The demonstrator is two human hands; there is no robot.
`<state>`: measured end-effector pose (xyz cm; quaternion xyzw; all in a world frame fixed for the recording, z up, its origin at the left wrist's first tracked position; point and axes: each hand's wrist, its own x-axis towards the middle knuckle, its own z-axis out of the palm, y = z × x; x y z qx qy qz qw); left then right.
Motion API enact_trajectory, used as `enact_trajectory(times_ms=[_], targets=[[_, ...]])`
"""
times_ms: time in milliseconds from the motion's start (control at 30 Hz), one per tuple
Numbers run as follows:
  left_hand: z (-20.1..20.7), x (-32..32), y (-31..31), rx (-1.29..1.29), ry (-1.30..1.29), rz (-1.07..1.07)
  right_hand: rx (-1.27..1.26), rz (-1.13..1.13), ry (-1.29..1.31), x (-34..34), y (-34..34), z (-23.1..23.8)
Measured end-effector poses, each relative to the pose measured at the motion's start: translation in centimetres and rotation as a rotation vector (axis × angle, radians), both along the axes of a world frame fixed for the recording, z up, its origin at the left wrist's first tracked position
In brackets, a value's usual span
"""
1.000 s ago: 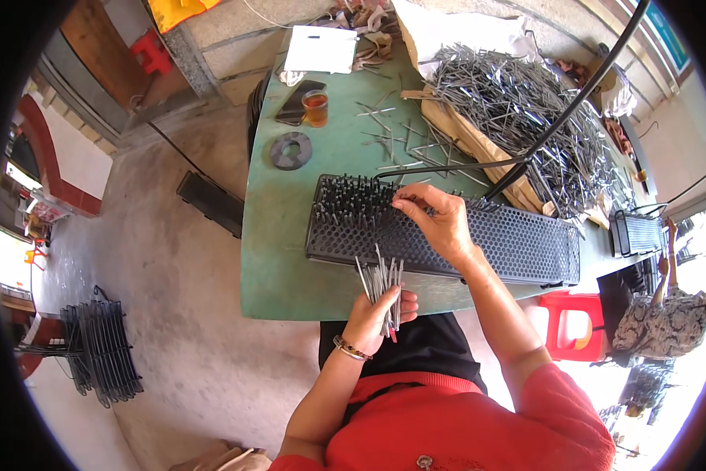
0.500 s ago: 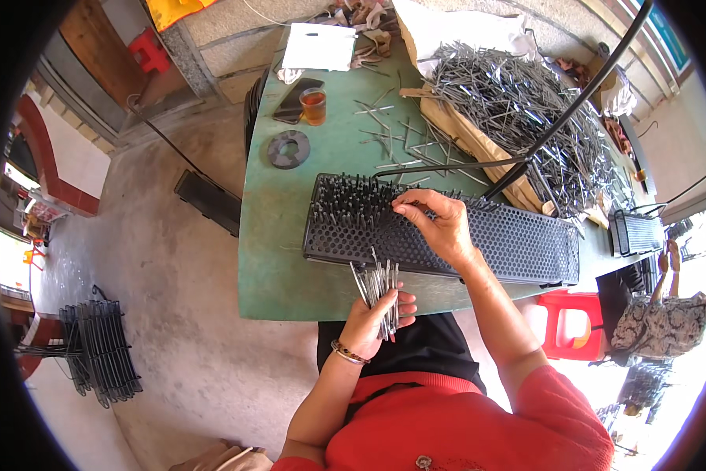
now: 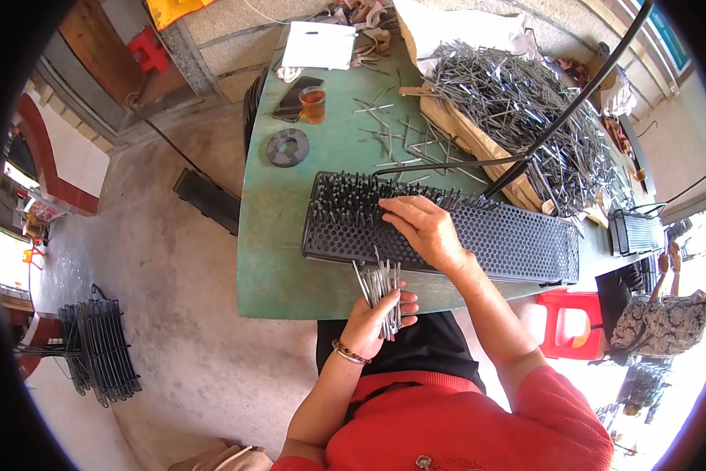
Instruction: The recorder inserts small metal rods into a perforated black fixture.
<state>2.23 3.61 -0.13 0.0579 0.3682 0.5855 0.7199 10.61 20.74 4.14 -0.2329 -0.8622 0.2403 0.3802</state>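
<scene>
A bundle of thin grey metal rods (image 3: 381,284) is gripped in my left hand (image 3: 366,324), in front of the table's near edge. My right hand (image 3: 429,232) is over a long black perforated rack (image 3: 518,245), fingertips closed together among the rods. Whatever those fingertips may hold is too small to make out. Many upright rods (image 3: 341,202) fill the rack's left part and run along its far edge. Bare holes show across its right part.
A large heap of loose rods (image 3: 518,110) lies on sacking at the back right of the green table (image 3: 270,259). Black bars (image 3: 581,98) slant over the rack. A cup of amber drink (image 3: 313,106), a phone (image 3: 292,100) and a dark ring (image 3: 288,148) are at the left.
My right hand has shifted slightly left and down onto the standing rods, its fingers now pointing in among them. My left hand keeps its bundle in nearly the same place.
</scene>
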Motion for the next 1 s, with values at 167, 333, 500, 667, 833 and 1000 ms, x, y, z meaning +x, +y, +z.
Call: enact_trajectory(times_ms=[167, 333, 500, 667, 833, 1000], targets=[[-0.2, 0.1, -0.2, 0.005, 0.003, -0.003, 0.033, 0.022, -0.004, -0.2, -0.7, 0.0], [-0.4, 0.1, -0.3, 0.022, -0.001, -0.008, 0.16, -0.052, -0.01, 0.1, -0.7, 0.4], [-0.3, 0.2, -0.2, 0.025, 0.003, -0.006, 0.232, -0.066, -0.052, 0.0, -0.7, 1.0], [-0.1, 0.2, 0.2, 0.037, 0.035, -0.011, 0.24, -0.114, -0.109, -0.1, -0.5, 1.6], [-0.3, 0.2, 0.1, 0.03, -0.006, 0.031, 0.292, -0.125, -0.2, -0.4, -0.6, 1.5], [0.1, 0.1, 0.1, 0.064, 0.028, 0.068, 0.2, -0.107, -0.013, 1.1, -2.0, 2.1]])
